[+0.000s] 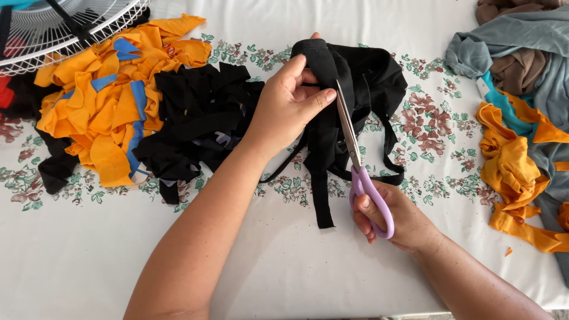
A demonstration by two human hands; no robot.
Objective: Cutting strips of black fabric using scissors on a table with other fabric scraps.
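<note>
- No packages, signs or screens show anywhere on the counter (284,272).
- One small white tag (482,87), which may be a garment label, sits at the right side, at the edge of the pile of grey, brown and teal clothes (521,53). It is a short rectangle, lying tilted just above the orange cloth strips (512,166). It is too small to tell more.
</note>
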